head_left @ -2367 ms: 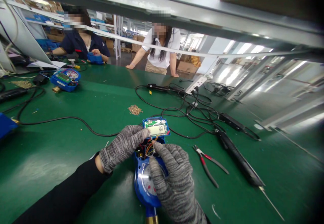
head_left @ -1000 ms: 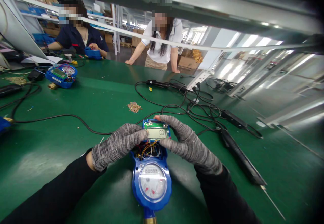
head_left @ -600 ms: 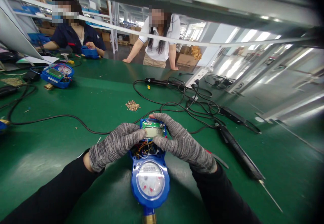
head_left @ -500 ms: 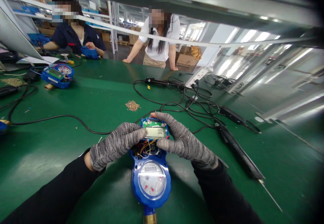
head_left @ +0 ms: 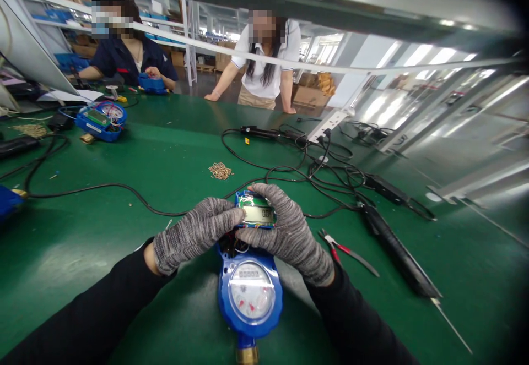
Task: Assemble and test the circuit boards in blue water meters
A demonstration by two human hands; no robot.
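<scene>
A blue water meter [head_left: 249,297] with a round dial lies on the green bench in front of me, its brass fitting toward me. At its far end sits a green circuit board with an LCD display [head_left: 257,214], with coloured wires beneath it. My left hand [head_left: 197,232], in a grey knit glove, pinches the board's left edge. My gloved right hand [head_left: 287,233] curls over the board's right side and far corner, gripping it.
Red-handled pliers [head_left: 345,250] and a black electric screwdriver [head_left: 394,251] lie to the right. Tangled black cables [head_left: 318,175] and a pile of small brass screws [head_left: 220,170] lie beyond. Another opened blue meter [head_left: 101,120] sits far left. Two people are at the bench's far side.
My right hand left the dial, went to the board's right edge, then closed further over it. The dial is now uncovered and the pliers show again.
</scene>
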